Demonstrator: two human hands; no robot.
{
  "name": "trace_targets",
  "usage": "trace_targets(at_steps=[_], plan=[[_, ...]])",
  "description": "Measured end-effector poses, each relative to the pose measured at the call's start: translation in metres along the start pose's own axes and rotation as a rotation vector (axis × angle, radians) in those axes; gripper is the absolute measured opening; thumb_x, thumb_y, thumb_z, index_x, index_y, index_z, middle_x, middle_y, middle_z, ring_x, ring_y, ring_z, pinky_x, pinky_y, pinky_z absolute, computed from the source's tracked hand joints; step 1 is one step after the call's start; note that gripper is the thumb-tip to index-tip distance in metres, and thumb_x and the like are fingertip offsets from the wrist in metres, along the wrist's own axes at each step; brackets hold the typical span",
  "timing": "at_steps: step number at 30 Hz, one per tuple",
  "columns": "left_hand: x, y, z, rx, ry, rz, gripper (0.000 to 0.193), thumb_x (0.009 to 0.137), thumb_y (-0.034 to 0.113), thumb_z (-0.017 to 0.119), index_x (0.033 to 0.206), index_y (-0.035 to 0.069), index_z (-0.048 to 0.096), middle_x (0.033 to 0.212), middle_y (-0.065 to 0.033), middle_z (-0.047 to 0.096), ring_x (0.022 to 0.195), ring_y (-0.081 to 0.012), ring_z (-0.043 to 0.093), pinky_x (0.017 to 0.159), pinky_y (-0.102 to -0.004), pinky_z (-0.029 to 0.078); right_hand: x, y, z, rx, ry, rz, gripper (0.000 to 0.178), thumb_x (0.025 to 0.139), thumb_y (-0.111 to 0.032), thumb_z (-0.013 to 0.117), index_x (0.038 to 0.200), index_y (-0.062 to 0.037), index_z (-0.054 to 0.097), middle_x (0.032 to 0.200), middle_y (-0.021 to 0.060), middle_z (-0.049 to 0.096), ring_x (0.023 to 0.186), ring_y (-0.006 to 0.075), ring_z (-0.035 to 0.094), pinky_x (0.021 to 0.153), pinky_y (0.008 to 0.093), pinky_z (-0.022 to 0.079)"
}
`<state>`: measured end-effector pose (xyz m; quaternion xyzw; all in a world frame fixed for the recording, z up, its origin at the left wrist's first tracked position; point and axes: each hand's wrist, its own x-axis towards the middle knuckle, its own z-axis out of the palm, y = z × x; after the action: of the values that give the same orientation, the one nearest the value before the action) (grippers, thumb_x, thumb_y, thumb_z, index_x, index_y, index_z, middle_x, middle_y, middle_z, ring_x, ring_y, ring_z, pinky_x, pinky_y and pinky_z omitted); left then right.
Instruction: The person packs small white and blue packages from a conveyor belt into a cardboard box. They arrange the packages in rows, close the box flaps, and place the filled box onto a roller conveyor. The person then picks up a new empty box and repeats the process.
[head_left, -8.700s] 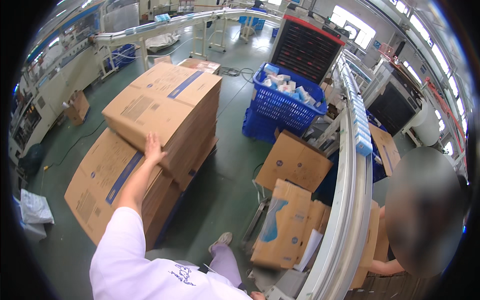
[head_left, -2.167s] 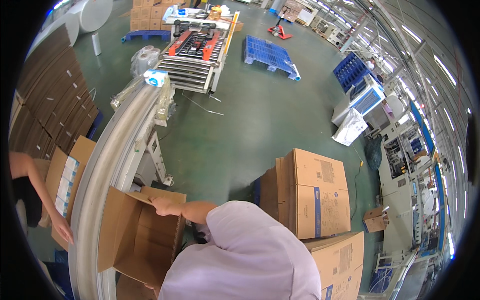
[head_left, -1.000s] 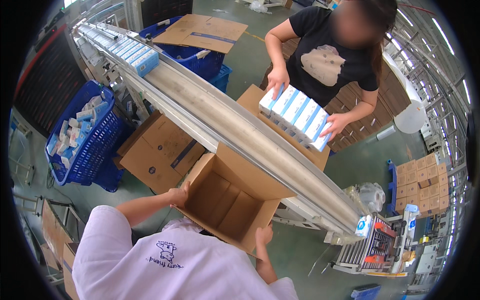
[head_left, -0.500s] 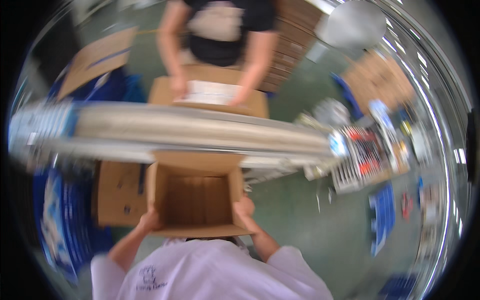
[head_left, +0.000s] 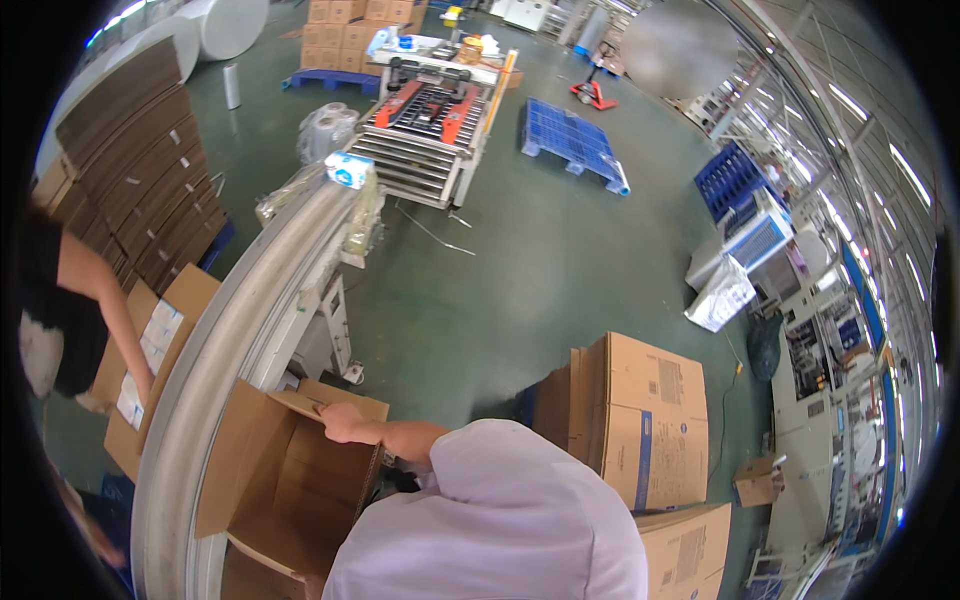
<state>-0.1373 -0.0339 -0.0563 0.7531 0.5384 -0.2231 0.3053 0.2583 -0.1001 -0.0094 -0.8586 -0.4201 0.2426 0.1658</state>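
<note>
An open cardboard box (head_left: pixel 318 455), brown and with a bare inside, is in front of me, close against the near side of a long belt conveyor (head_left: pixel 225 305). My right hand (head_left: pixel 345 422) is closed round the top edge of the box by a flap, with the arm stretched across. At the lower edge of the view, a small part of my left hand (head_left: pixel 312 586) shows at the box's near edge. Its fingers are mostly hidden, but it appears to grip the cardboard.
Beyond the conveyor a co-worker's arm (head_left: pixel 110 300) reaches into a carton of white packs (head_left: pixel 160 335). Stacked flat cardboard (head_left: pixel 150 170) stands behind. A roller table (head_left: pixel 420 150) lies ahead, a blue pallet (head_left: pixel 570 140) farther right. Large cartons (head_left: pixel 655 415) stand at my right.
My view has turned to the right, so the conveyor now runs along my left. The box is still in my hands, my right hand now at its far edge.
</note>
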Motion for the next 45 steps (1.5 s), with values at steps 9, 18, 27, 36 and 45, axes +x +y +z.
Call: trace_targets(at_steps=[9, 18, 27, 36, 45], plan=[[0.010, 0.015, -0.009, 0.014, -0.008, 0.012, 0.078, 0.080, 0.033, 0.054, 0.132, -0.008, 0.012, 0.075, -0.0185, 0.065, 0.068, -0.0300, 0.065, 0.072, -0.0407, 0.051, 0.003, 0.008, 0.003, 0.029, 0.075, -0.032, 0.041, 0.068, -0.008, 0.051, 0.108, -0.0001, 0.053, 0.085, 0.0199, 0.064, 0.079, 0.0359, 0.062, 0.067, 0.0448, 0.050], [-0.018, 0.010, -0.016, 0.145, -0.127, -0.116, 0.079, 0.082, 0.030, 0.052, 0.135, -0.008, 0.008, 0.073, -0.0172, 0.065, 0.066, -0.0284, 0.066, 0.070, -0.0415, 0.052, 0.004, 0.003, 0.006, -0.113, 0.038, 0.084, 0.020, 0.061, -0.020, 0.058, 0.067, -0.0018, 0.065, 0.067, 0.0199, 0.063, 0.066, 0.0357, 0.063, 0.060, 0.0441, 0.051], [-0.072, 0.054, -0.056, -0.040, -0.319, -0.222, 0.087, 0.083, 0.018, 0.047, 0.128, -0.016, -0.020, 0.069, -0.0191, 0.064, 0.064, -0.0259, 0.066, 0.064, -0.0401, 0.052, 0.012, 0.012, 0.012, -0.172, -0.015, -0.021, 0.047, 0.065, -0.008, 0.050, 0.112, -0.0017, 0.050, 0.087, 0.0239, 0.062, 0.082, 0.0407, 0.060, 0.073, 0.0487, 0.048], [-0.040, 0.041, -0.010, 0.105, -0.376, -0.110, 0.032, 0.082, 0.006, 0.046, 0.111, -0.003, 0.052, 0.109, -0.0220, 0.057, 0.083, -0.0205, 0.065, 0.086, -0.0411, 0.046, 0.007, 0.015, 0.005, -0.028, -0.044, -0.115, 0.052, 0.064, -0.003, 0.046, 0.115, 0.0031, 0.048, 0.101, 0.0259, 0.058, 0.093, 0.0426, 0.056, 0.081, 0.0468, 0.044], [-0.025, 0.051, -0.026, 0.005, -0.423, -0.182, 0.080, 0.079, 0.001, 0.044, 0.136, -0.001, -0.012, 0.092, -0.0178, 0.064, 0.080, -0.0240, 0.065, 0.081, -0.0351, 0.032, 0.027, 0.037, 0.019, 0.165, -0.001, -0.212, 0.043, 0.072, -0.004, 0.044, 0.115, 0.0047, 0.047, 0.105, 0.0287, 0.056, 0.098, 0.0438, 0.053, 0.082, 0.0461, 0.043]])
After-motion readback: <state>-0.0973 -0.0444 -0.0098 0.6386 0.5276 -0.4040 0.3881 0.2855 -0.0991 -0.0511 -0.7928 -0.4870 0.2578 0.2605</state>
